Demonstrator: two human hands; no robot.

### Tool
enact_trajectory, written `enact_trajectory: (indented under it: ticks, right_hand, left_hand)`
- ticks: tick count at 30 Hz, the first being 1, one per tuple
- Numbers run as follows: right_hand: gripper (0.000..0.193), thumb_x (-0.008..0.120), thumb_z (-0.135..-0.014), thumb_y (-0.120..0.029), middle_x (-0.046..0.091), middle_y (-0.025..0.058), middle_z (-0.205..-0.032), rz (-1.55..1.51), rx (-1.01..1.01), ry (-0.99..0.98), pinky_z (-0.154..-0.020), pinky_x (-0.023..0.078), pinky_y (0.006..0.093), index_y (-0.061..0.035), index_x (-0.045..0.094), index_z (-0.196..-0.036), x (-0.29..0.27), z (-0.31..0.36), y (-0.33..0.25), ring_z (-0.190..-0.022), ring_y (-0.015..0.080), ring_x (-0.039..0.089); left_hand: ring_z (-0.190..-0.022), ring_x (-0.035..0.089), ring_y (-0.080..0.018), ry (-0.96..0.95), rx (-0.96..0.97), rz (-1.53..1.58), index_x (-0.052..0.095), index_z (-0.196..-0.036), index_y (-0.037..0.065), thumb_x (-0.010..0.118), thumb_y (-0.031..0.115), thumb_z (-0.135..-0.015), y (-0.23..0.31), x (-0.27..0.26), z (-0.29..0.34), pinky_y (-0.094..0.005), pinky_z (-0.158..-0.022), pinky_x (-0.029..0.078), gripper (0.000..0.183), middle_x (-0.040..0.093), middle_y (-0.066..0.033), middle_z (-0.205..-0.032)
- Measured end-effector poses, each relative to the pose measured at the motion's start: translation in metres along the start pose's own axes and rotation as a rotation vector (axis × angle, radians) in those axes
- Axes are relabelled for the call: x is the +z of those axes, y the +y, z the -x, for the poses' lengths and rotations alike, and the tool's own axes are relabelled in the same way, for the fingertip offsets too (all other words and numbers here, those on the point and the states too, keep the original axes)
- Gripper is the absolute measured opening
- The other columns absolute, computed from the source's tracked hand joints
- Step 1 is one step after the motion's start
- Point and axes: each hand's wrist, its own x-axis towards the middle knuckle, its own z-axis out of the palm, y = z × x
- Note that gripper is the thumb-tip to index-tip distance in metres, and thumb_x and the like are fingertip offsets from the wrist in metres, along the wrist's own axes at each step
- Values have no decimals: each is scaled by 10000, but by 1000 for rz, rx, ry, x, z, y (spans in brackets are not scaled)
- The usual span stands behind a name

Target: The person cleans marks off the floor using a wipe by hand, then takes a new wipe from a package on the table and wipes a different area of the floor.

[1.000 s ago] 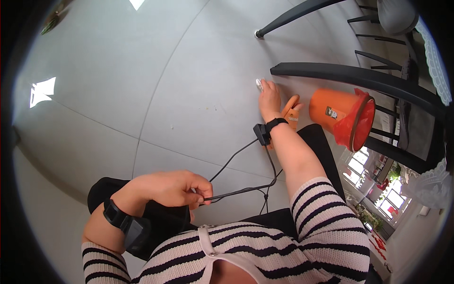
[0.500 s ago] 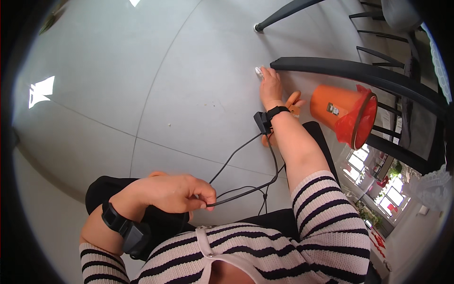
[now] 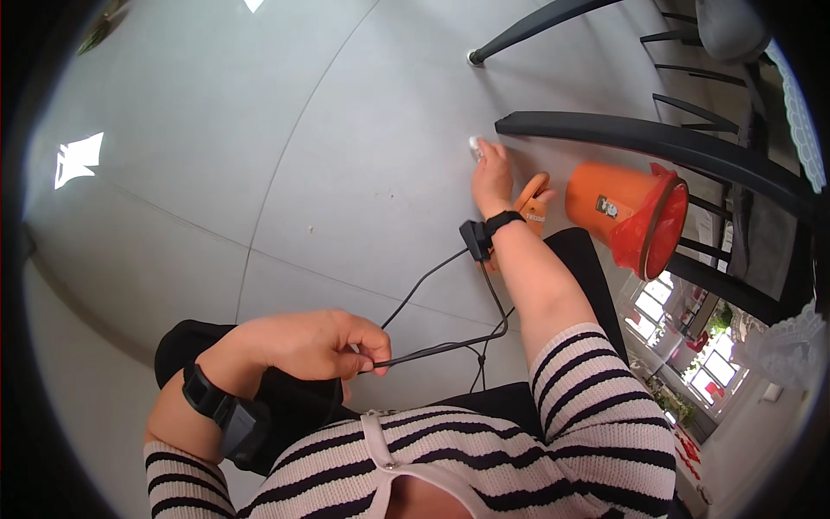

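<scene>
My right hand [image 3: 491, 176] reaches far forward to the grey floor and its fingertips pinch a small white scrap [image 3: 475, 147] by the black chair base [image 3: 657, 143]. A black band with a small box [image 3: 481, 238] sits on that wrist, and a black cable [image 3: 450, 346] runs from it back to my left hand [image 3: 311, 344]. My left hand is closed around the cable, close to my striped top. An orange object [image 3: 536, 203] lies on the floor just right of my right wrist, partly hidden by it.
An orange bucket [image 3: 627, 216] with a red liner lies tipped on its side to the right. Black chair legs [image 3: 536, 26] and rungs stand at the back right. Pale grey floor tiles [image 3: 259, 156] fill the left and middle.
My right hand has stretched further forward, up to the white scrap. The left hand has stayed near my chest with the cable.
</scene>
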Motion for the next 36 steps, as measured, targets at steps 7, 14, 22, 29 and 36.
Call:
enact_trajectory:
  ticks: [7,14,22,29,36]
  right_hand:
    - [197,474,-830,-28,568,101,-955,-38,-84,184,-748,463,381,-85,612,-959,26,-11,-49,-919,300,535]
    - [281,461,-834,-26,567,108,-996,-280,8,31,-809,459,387,-107,606,-1061,21,56,-66,-950,307,543]
    - [297,461,-812,-15,551,97,-967,-49,250,244,-788,453,410,-130,596,-1050,19,12,-8,-905,328,539]
    - [274,472,-821,-4,549,102,-972,-271,-18,-19,-773,464,392,-122,616,-1022,36,96,-102,-902,291,547]
    - [349,492,-791,18,520,137,-1025,22,435,166,-782,464,422,-105,552,-1112,-1,103,-2,-900,343,553]
  left_hand:
    - [-743,622,-116,-1,-43,-60,572,-925,25,481,21,-847,-2,-3,2,-266,-671,462,120,599,-28,-814]
    - [-685,607,-127,-58,-5,-65,564,-921,9,456,-10,-838,1,-4,-6,-259,-611,485,138,580,-40,-776]
    - [-718,606,-154,-75,30,-54,550,-928,-8,472,-22,-845,3,-2,-4,-276,-619,529,114,597,-69,-910]
    - [-757,608,-156,-116,27,-27,547,-923,-8,462,-33,-838,-7,-5,1,-278,-633,536,122,605,-74,-912]
    - [-760,586,-192,-134,42,-212,553,-899,-8,475,-46,-801,11,2,-7,-306,-669,473,130,595,-94,-868]
